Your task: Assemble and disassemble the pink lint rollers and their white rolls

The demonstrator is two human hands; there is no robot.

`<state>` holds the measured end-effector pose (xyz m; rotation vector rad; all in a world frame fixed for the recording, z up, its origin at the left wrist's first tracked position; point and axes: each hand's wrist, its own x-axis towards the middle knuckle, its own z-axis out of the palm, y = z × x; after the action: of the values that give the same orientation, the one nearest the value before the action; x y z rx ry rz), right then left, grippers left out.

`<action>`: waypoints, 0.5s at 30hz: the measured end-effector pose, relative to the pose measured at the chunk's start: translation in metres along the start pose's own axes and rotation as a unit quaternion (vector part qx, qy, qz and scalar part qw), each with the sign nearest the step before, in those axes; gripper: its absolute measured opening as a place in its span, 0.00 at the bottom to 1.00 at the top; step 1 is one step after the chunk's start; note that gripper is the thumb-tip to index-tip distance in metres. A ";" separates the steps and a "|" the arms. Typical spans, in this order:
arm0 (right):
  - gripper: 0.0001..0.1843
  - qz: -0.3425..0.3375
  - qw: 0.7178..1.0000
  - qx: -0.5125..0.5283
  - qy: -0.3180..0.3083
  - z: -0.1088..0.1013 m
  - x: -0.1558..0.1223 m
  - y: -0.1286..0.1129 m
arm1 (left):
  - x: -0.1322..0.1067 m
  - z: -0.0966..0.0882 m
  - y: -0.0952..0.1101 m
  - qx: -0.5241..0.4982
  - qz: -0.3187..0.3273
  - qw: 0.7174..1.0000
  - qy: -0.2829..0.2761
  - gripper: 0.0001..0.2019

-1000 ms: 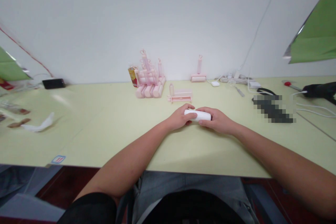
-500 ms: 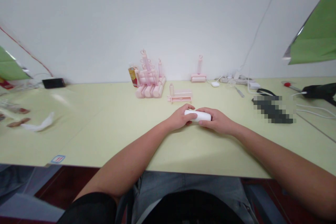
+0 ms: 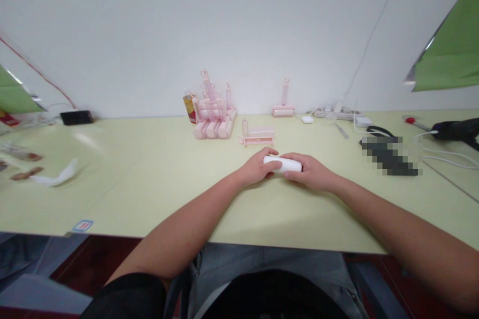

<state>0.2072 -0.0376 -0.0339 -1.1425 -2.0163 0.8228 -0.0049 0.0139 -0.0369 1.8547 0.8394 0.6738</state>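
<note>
Two-handed, pinching a white roll (image 3: 290, 165) straight ahead at twelve o'clock, perhaps resting on the worktop (image 3: 168, 164): left grip (image 3: 258, 166) closed around the nine-o'clock end, right grip (image 3: 313, 172) around three, apparently for steadiness. Forearms (image 3: 194, 215) slanting in from eight and four. Pink frame (image 3: 259, 141) just beyond, towards eleven, likely for easy reach.

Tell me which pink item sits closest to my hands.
The low pink frame just beyond your left hand; the clustered pink rollers and lone pink roller both sit farther back, nearer the wall.
</note>
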 end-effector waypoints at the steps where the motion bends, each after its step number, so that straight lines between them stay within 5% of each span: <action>1: 0.23 0.000 1.000 -0.001 0.001 0.000 0.000 0.000 | 0.000 0.000 0.000 0.000 -0.001 1.000 0.000 0.24; 15: 0.24 -0.001 1.000 -0.004 0.002 0.001 0.000 0.002 | 0.001 0.000 -0.003 -0.002 -0.006 1.000 -0.003 0.24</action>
<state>0.2073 -0.0369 -0.0359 -1.1464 -2.0193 0.8107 -0.0050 0.0156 -0.0392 1.8465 0.8444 0.6615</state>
